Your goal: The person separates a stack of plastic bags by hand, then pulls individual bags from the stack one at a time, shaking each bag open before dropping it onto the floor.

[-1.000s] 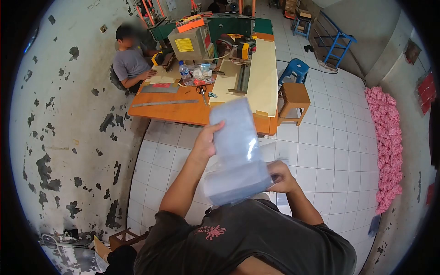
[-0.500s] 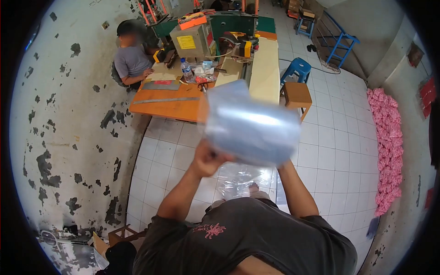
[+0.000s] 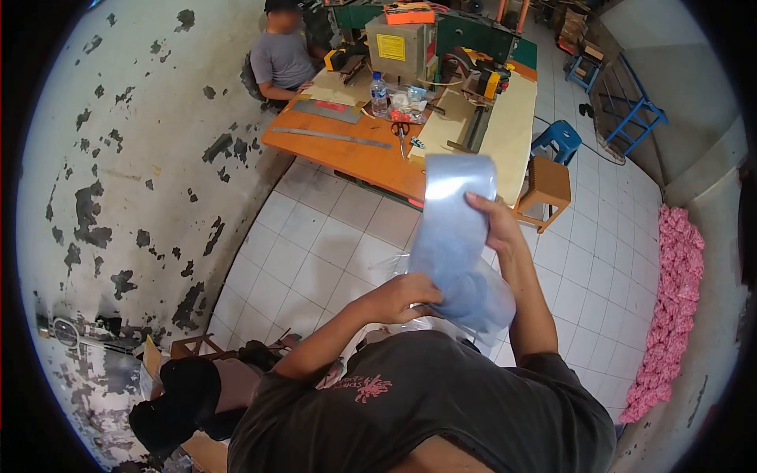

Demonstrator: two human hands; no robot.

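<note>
Before my chest, the clear bluish plastic sheet stack (image 3: 451,236) stands upright over open white floor tiles (image 3: 315,252), the orange worktable (image 3: 351,154) well beyond. My right hand (image 3: 495,226) pinches its upper edge; my left hand (image 3: 406,298) clasps the bottom.

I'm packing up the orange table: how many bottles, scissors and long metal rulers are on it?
bottle: 1
scissors: 1
metal ruler: 1
Total: 3
</note>
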